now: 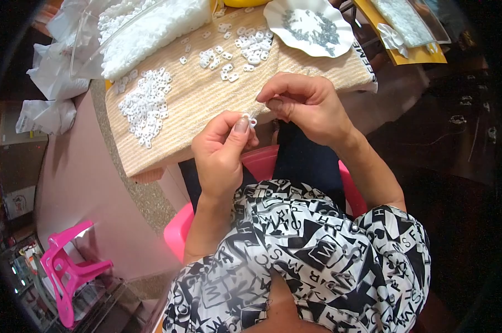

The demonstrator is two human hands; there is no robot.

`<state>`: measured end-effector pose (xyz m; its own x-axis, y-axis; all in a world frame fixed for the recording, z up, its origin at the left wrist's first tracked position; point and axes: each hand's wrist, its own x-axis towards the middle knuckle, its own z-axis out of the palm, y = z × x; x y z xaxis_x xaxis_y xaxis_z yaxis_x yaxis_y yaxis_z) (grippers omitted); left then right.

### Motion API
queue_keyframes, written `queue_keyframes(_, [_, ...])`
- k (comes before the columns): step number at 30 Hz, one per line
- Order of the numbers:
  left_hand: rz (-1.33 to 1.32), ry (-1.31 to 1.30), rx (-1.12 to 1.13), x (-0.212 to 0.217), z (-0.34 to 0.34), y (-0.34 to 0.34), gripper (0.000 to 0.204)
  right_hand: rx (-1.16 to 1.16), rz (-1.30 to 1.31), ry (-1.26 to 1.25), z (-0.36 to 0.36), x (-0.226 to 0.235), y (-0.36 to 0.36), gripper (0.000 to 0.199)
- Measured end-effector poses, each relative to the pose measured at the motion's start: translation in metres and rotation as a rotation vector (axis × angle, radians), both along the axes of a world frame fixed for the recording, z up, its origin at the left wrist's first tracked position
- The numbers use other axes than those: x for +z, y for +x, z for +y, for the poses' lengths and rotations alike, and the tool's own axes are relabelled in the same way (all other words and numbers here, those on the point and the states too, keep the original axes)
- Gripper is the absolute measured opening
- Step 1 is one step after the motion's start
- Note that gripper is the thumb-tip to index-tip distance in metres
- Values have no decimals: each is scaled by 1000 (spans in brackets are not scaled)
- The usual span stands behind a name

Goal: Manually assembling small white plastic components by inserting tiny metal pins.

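1. A clear plastic bag of white parts [145, 28] lies far left; a yellow-backed clear packet [409, 25] far right.
2. Your beige woven mat [206, 105] holds 2 loose heaps of white plastic clips [145, 105].
3. Your left hand [223, 150] pinches a small white clip [251, 120] at the mat's near edge; your right hand [306, 102] curls, fingertips closed against it.

Two hands are at work: the left hand [220, 147] and the right hand [303, 102], with one small white plastic piece [251, 119] pinched between them. On the bench [206, 119] in the upper half of the frame lie two main heaps of white pieces [145, 105], too many to count. One white scalloped dish [309, 25] sits top centre, one clear bag of white parts [145, 28] upper left, and one pink stool [65, 272] lower left
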<state>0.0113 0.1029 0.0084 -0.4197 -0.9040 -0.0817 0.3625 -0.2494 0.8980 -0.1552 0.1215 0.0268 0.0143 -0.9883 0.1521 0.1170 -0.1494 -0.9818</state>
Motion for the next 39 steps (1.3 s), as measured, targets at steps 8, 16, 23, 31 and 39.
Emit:
queue_keyframes(8, [-71,-85,-21,-6,0,-2,11,36,279,-37,4,6,3,5])
queue_keyframes(16, [-44,27,199,-19,-6,-4,11,-418,149,23,-8,6,-16,7])
queue_keyframes(23, [53,99,126,-25,-22,-2,11,-707,1043,-44,-73,-13,-124,19])
queue_keyframes(31, [18,148,148,-27,-28,6,10,-612,1072,12,-112,-29,-146,21])
queue_keyframes(39, [23,132,180,-34,-35,7,11,-556,1147,86,-119,-36,-163,23])
